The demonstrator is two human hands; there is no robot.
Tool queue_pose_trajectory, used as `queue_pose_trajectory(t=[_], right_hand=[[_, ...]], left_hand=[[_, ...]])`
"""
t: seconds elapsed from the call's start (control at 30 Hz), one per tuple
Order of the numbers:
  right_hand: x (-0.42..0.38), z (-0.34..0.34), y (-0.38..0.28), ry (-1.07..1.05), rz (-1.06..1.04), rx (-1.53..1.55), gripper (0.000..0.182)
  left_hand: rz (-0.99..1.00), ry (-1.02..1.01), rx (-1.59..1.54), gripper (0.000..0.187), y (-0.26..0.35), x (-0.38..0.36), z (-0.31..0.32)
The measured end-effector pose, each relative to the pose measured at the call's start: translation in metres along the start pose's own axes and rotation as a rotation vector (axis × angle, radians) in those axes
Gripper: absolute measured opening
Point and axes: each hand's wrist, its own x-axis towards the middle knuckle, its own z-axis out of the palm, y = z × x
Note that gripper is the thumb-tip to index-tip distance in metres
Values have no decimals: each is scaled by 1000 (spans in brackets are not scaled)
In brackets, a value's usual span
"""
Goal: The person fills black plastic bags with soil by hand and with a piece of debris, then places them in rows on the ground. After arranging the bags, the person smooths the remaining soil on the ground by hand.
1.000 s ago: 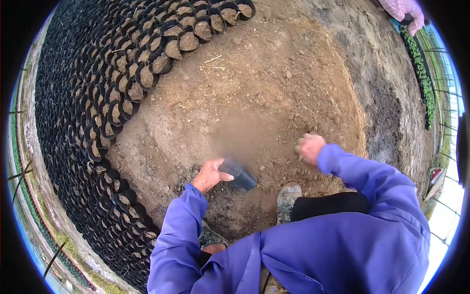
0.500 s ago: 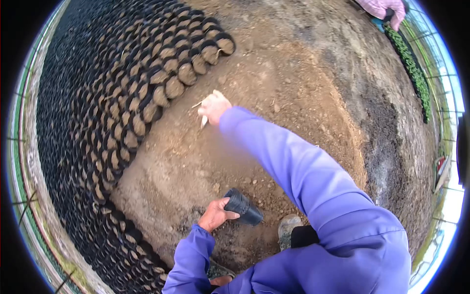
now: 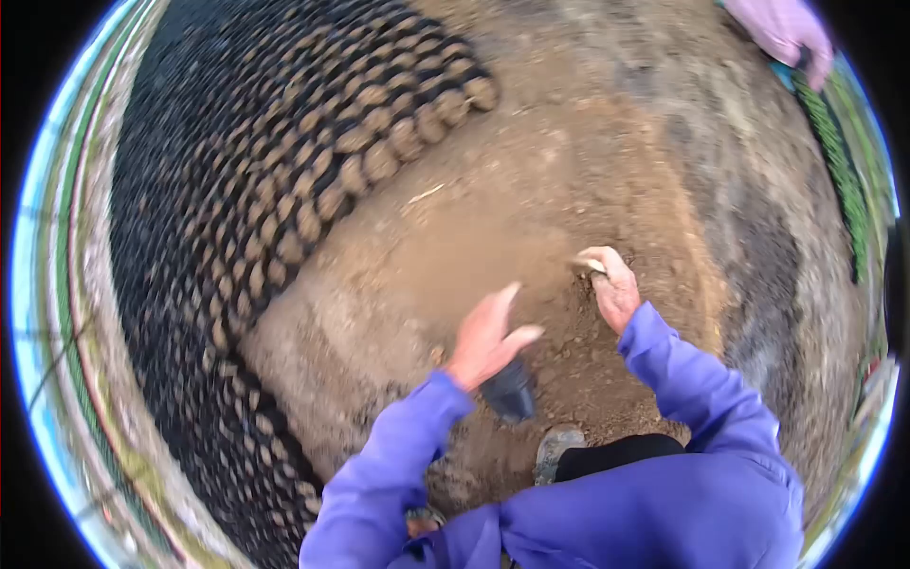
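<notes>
My left hand is open, with fingers stretched and the thumb apart, above the loose soil. Just below it is a black plastic pot, perhaps several nested together; its upper end is hidden behind the hand. To the right, my right hand is closed, thumb and fingers pressed together over the dirt. Something small and pale shows at its fingertips, too blurred to name. Many black pots filled with soil stand in packed rows at the left.
A straw-like bit lies on the soil. At the upper right, another person's hand and pink sleeve are beside a row of green seedlings. My shoe rests on the ground near the black pot.
My right hand has drawn back from near the pot rows toward my body and right. My left hand has let go of the black pot and moved up and right, opening.
</notes>
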Motion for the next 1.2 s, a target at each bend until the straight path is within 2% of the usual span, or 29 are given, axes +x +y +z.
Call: queue_pose_trajectory(t=[0.03,0.07,0.1,0.13,0.17,0.23,0.3,0.37,0.47,0.5,0.57,0.6,0.63,0.7,0.77,0.83,0.87,0.9,0.93,1.0,1.03,1.07,1.1,1.13,1.2], right_hand=[[-8,16,-5,-6,15,46,31],[-18,32,-8,-9,37,92,31],[-24,42,-11,-1,54,127,30],[-32,47,-13,-22,-21,51,29],[-40,51,-18,0,118,167,28],[-53,39,-19,-13,188,215,27],[-64,26,-13,-65,226,161,26],[-71,24,-20,-27,211,251,24],[-85,22,-24,-3,284,284,22],[-84,21,-27,33,239,285,21],[-71,21,-43,113,158,272,20],[-64,19,-47,88,128,212,19],[-58,12,-47,72,111,135,19],[-51,7,-34,137,97,115,18],[-44,-2,-7,285,101,165,18],[-24,-17,18,663,392,429,16],[-21,-30,29,722,459,712,18],[-33,-38,31,559,523,680,19],[-52,-45,30,397,589,650,20],[-93,-41,24,222,644,604,22],[-117,-26,16,210,636,588,24],[-138,-23,-7,150,714,623,25],[-159,-23,-27,92,792,656,27],[-182,-23,-33,63,821,677,30],[-237,-18,-28,102,880,848,34]], left_hand=[[109,210,101,68,23,10,6],[-33,214,181,65,55,18,3],[86,379,3,54,36,29,31],[-16,414,1,42,35,35,47],[-220,265,-52,36,42,39,51],[-247,191,-54,37,41,32,68],[-245,111,-102,31,38,26,79],[-163,210,-293,30,38,14,90],[-278,297,-357,28,41,-4,108],[-311,321,-394,28,45,-9,114],[-238,403,-349,25,31,-21,134],[-214,409,-332,25,24,-28,146],[-186,398,-329,25,27,-32,160],[-250,342,-456,21,44,-20,139],[-292,197,-436,18,53,-24,136],[6,-256,-78,17,83,-39,95],[170,-452,115,17,88,-42,74],[269,-464,199,19,95,-47,58],[282,-272,254,22,104,-48,41],[157,54,419,30,88,-50,13],[-68,205,425,41,32,-52,11],[-70,178,475,50,8,-56,1],[-198,36,326,51,-1,-59,-9],[-220,-67,162,40,-32,-65,-8],[-467,-359,-200,28,-42,-63,-14]])
